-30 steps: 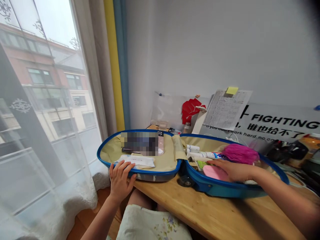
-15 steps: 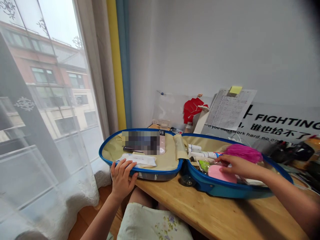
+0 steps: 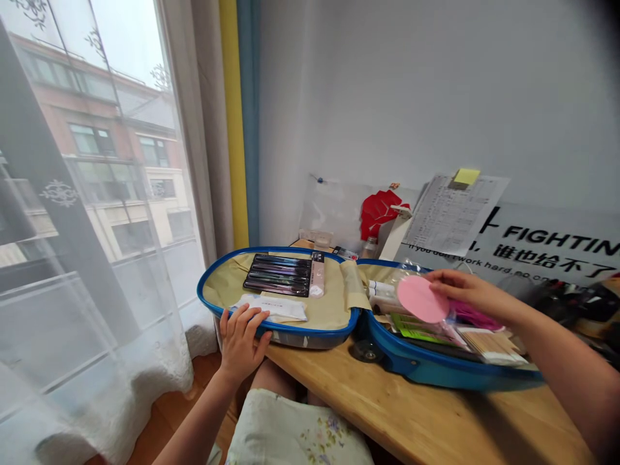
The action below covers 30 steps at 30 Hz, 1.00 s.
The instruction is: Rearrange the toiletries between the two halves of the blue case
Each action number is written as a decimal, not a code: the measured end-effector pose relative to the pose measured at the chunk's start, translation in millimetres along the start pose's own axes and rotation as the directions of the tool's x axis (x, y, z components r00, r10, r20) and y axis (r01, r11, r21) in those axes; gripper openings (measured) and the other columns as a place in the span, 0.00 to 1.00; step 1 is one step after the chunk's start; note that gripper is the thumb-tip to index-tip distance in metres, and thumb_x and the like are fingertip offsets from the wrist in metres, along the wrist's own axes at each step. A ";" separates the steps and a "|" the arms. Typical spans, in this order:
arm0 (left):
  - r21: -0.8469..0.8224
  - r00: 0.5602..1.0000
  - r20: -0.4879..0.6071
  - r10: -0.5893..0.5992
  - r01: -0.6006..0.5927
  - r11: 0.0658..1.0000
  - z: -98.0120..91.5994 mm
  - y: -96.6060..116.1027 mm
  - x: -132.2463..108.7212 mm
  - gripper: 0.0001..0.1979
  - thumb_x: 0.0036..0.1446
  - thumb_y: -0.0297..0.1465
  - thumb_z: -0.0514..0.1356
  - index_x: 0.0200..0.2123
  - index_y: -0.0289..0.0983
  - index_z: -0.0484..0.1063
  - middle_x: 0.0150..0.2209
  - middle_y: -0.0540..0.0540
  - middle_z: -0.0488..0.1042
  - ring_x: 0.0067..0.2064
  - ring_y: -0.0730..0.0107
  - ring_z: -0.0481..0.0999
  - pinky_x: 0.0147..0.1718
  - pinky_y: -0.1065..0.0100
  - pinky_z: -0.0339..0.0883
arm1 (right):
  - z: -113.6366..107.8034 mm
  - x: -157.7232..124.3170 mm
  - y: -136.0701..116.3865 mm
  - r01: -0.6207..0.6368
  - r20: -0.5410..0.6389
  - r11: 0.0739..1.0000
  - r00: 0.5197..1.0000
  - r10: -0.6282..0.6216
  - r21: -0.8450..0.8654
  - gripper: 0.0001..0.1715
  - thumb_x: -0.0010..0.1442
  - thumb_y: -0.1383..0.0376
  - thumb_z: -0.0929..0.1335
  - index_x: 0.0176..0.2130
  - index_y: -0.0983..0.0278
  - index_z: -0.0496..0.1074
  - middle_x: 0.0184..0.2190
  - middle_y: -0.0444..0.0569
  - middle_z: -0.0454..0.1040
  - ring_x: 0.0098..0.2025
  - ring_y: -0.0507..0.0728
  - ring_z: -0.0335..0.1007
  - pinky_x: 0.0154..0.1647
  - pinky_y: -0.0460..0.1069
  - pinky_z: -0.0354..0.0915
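Note:
A small blue suitcase point(image 3: 206, 303) lies open on the desk, its two halves side by side. On the near rim of the left half rests my left hand point(image 3: 243, 339), fingers spread, by a white packet point(image 3: 276, 307). A pack of dark slim sticks, perhaps toothbrushes point(image 3: 277, 274), lies behind that packet. Above the right half, my right hand point(image 3: 465, 294) pinches a pink round pad point(image 3: 423, 299) in clear wrapping by its edge. Beneath it are white tubes point(image 3: 382, 294), a green packet point(image 3: 419, 328), a bundle of thin wooden sticks point(image 3: 491, 345) and a magenta mesh puff point(image 3: 477, 315), partly hidden.
The wooden desk point(image 3: 387, 400) runs under the suitcase, whose dark wheel point(image 3: 367, 351) shows in front. Dark clutter point(image 3: 581, 303) stands at the right. Behind are a clipped paper sheet point(image 3: 455, 213) and a lettered banner. A sheer curtain point(image 3: 116, 310) hangs at the left.
My right hand has lifted the pink pad up out of the right half, uncovering the green packet and wooden sticks. The left hand stays on the rim. The view has shifted slightly.

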<state>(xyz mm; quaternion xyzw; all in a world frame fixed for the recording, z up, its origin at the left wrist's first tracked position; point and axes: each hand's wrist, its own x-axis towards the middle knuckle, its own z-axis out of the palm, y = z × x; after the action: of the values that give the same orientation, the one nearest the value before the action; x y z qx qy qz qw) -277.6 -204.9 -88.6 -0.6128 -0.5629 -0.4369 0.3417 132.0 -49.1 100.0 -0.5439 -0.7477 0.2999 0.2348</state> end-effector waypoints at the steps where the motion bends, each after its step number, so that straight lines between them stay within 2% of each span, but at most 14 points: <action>1: 0.000 1.000 0.002 -0.004 0.004 1.000 0.0 0.0 -0.2 0.15 0.60 0.34 0.53 0.48 0.41 0.71 0.46 0.43 0.74 0.55 0.56 0.67 0.62 0.50 0.41 | 3.8 3.2 -11.1 0.013 -0.025 0.998 1.000 -0.012 0.053 0.37 0.38 0.40 0.70 0.40 0.61 0.70 0.40 0.54 0.73 0.37 0.56 0.67 0.37 0.49 0.65; 3: 0.003 1.000 0.000 0.001 -0.001 1.000 -0.3 -0.1 -0.2 0.15 0.60 0.34 0.53 0.48 0.41 0.70 0.46 0.42 0.74 0.55 0.56 0.67 0.62 0.51 0.41 | 17.7 12.1 -35.5 0.061 -0.034 0.986 0.998 -0.057 0.153 0.36 0.43 0.43 0.70 0.45 0.62 0.69 0.42 0.52 0.72 0.36 0.54 0.66 0.36 0.47 0.65; 5: 0.007 1.000 -0.001 0.014 -0.014 1.000 -0.7 -0.1 0.2 0.15 0.60 0.34 0.53 0.49 0.40 0.70 0.46 0.42 0.74 0.55 0.56 0.67 0.62 0.51 0.41 | 40.4 23.9 -60.5 0.097 0.018 0.968 0.994 -0.104 0.232 0.34 0.46 0.47 0.70 0.48 0.62 0.68 0.41 0.50 0.72 0.34 0.51 0.65 0.35 0.45 0.64; 7: 0.011 1.000 -0.001 0.021 -0.021 1.000 -0.9 0.0 0.6 0.15 0.60 0.34 0.53 0.49 0.40 0.69 0.46 0.42 0.74 0.55 0.56 0.67 0.62 0.50 0.41 | 70.3 37.0 -83.3 0.101 0.134 0.956 0.981 -0.143 0.275 0.32 0.50 0.51 0.69 0.51 0.61 0.66 0.39 0.48 0.72 0.32 0.49 0.64 0.32 0.44 0.63; 9: 0.010 1.000 -0.006 0.023 -0.023 1.000 -0.6 0.0 0.8 0.16 0.60 0.34 0.53 0.50 0.40 0.68 0.46 0.42 0.74 0.55 0.56 0.67 0.62 0.50 0.41 | 104.0 49.0 -101.9 0.093 0.296 0.951 0.938 -0.183 0.294 0.30 0.52 0.55 0.69 0.53 0.61 0.65 0.38 0.46 0.72 0.31 0.48 0.64 0.30 0.43 0.62; 13: -0.005 0.998 -0.054 0.026 -0.026 1.000 1.3 -0.7 -0.1 0.22 0.60 0.34 0.54 0.57 0.37 0.60 0.47 0.40 0.73 0.54 0.57 0.68 0.62 0.50 0.44 | 166.2 64.0 -125.2 0.093 0.453 0.966 0.869 -0.197 0.242 0.25 0.53 0.60 0.69 0.50 0.63 0.68 0.30 0.44 0.71 0.27 0.47 0.62 0.26 0.42 0.60; 17: -0.004 0.994 -0.102 0.033 -0.033 0.999 4.9 -1.7 -2.1 0.29 0.59 0.34 0.56 0.62 0.36 0.51 0.54 0.34 0.66 0.57 0.55 0.65 0.60 0.47 0.49 | 206.9 67.0 -134.7 0.163 0.510 0.973 0.830 -0.226 0.165 0.21 0.54 0.62 0.69 0.48 0.64 0.70 0.28 0.42 0.71 0.26 0.46 0.62 0.25 0.42 0.60; 20: -0.024 0.989 -0.148 -0.003 -0.001 1.000 5.6 -1.3 -2.6 0.32 0.59 0.37 0.57 0.63 0.38 0.49 0.59 0.32 0.59 0.60 0.52 0.61 0.58 0.46 0.53 | 225.1 65.1 -137.7 0.263 0.502 0.960 0.820 -0.275 0.097 0.17 0.51 0.66 0.70 0.43 0.64 0.73 0.30 0.43 0.73 0.29 0.47 0.64 0.29 0.42 0.62; 23: -0.023 0.993 -0.119 -0.016 0.013 1.000 1.9 0.1 0.2 0.28 0.57 0.42 0.57 0.60 0.40 0.59 0.62 0.34 0.57 0.62 0.48 0.57 0.59 0.47 0.51 | 237.7 61.2 -139.3 0.344 0.490 0.939 0.814 -0.313 0.028 0.13 0.49 0.70 0.69 0.38 0.63 0.75 0.33 0.43 0.76 0.32 0.48 0.66 0.34 0.43 0.63; 25: -0.011 1.000 -0.023 0.019 -0.020 1.000 -2.2 1.7 3.9 0.24 0.57 0.43 0.58 0.55 0.41 0.67 0.59 0.38 0.63 0.62 0.49 0.58 0.61 0.47 0.46 | 243.1 57.4 -140.5 0.380 0.490 0.925 0.808 -0.327 -0.009 0.11 0.51 0.70 0.67 0.37 0.62 0.76 0.33 0.39 0.76 0.34 0.49 0.68 0.36 0.43 0.62; 27: -0.017 0.998 0.055 0.042 -0.041 0.999 -6.4 4.3 8.1 0.19 0.58 0.41 0.57 0.51 0.42 0.70 0.54 0.41 0.70 0.59 0.52 0.63 0.63 0.48 0.40 | 244.8 53.6 -142.0 0.414 0.497 0.910 0.797 -0.343 -0.035 0.12 0.53 0.70 0.65 0.36 0.60 0.76 0.31 0.35 0.77 0.34 0.49 0.68 0.37 0.43 0.62; 30: -0.044 0.997 0.075 0.001 0.002 0.999 -11.0 9.2 13.2 0.13 0.60 0.37 0.55 0.45 0.42 0.73 0.45 0.45 0.76 0.52 0.58 0.70 0.63 0.50 0.39 | 236.4 51.4 -144.1 0.459 0.500 0.887 0.782 -0.372 -0.057 0.11 0.53 0.70 0.66 0.35 0.61 0.77 0.33 0.37 0.78 0.35 0.49 0.69 0.38 0.43 0.63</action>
<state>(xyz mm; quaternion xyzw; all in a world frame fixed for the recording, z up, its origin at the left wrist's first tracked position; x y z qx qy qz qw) -270.3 -211.0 -71.5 -0.6360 -0.5659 -0.4259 0.3064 -140.4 -78.6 34.9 -0.2930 -0.9069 0.2977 0.0557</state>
